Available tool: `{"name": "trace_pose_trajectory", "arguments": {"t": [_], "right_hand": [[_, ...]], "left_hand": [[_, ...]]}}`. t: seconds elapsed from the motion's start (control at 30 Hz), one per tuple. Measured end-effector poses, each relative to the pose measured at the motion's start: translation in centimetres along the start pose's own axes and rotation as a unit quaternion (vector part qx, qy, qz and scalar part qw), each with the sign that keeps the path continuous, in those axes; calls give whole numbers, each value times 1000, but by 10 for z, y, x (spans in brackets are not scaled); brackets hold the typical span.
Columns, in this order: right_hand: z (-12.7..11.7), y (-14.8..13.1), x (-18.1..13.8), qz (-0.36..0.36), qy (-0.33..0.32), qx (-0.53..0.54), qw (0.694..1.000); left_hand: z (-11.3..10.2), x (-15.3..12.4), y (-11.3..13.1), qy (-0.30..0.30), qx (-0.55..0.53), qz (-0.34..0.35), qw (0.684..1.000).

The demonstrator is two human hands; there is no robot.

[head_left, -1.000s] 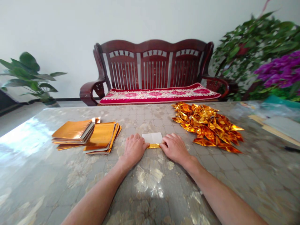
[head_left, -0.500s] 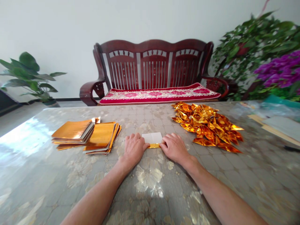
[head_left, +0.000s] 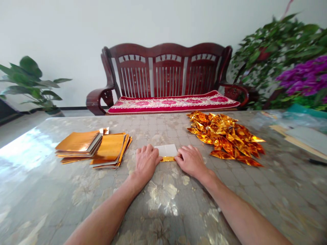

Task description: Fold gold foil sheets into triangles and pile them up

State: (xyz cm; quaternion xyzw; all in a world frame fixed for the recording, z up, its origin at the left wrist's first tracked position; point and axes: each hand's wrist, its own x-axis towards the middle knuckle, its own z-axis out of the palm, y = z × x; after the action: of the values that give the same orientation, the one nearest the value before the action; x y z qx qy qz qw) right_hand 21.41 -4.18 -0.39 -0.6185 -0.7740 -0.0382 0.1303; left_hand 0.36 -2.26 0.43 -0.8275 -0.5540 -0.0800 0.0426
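1 pot w/ 1 plant, far L. Mid-table, L hand & R hand fingers hold 1 sheet by gold edge, betw. 2 gold-paper stacks & 1 foil heap.

Free tbl beyond sheet, btwn gold-paper stacks L & foil pile R, both in way.

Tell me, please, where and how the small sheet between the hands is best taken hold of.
Probably by both ends of its gold strip, coming from left and right: the sheet lies flat, with the strip along its near edge, its ends beside the left hand and right hand.
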Motion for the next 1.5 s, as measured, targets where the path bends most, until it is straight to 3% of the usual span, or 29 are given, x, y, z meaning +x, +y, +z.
{"name": "trace_pose_trajectory", "arguments": {"t": [0.07,0.13,0.23,0.33,0.53,0.73,0.87,1.07,1.33,1.5], "right_hand": [[1,0,-1,5,5,3,1000],[2,1,-2,15,15,13,1000],[3,1,-3,27,36,27,999],[2,-2,-5,1,50,23,998],[0,-23,-19,-120,23,-5,992],[-4,-39,-29,-107,-23,-67,992],[-10,-34,-29,-76,-67,-107,989],[-20,-24,-25,-62,-96,-104,988],[-18,-24,-28,-89,-34,-64,993],[-9,-33,-33,-214,-7,77,974]], "left_hand": [[2,-1,1,32,-12,12,999],[5,-2,1,47,-41,69,996],[5,-3,3,7,-92,194,977],[3,-8,9,-32,-89,232,968],[3,-23,32,-26,-4,171,985],[8,-33,42,-23,78,134,988],[8,-39,39,-30,109,90,989],[5,-43,37,-26,122,86,988],[7,-29,21,10,57,62,996],[8,-14,4,12,-15,13,1000]]}}
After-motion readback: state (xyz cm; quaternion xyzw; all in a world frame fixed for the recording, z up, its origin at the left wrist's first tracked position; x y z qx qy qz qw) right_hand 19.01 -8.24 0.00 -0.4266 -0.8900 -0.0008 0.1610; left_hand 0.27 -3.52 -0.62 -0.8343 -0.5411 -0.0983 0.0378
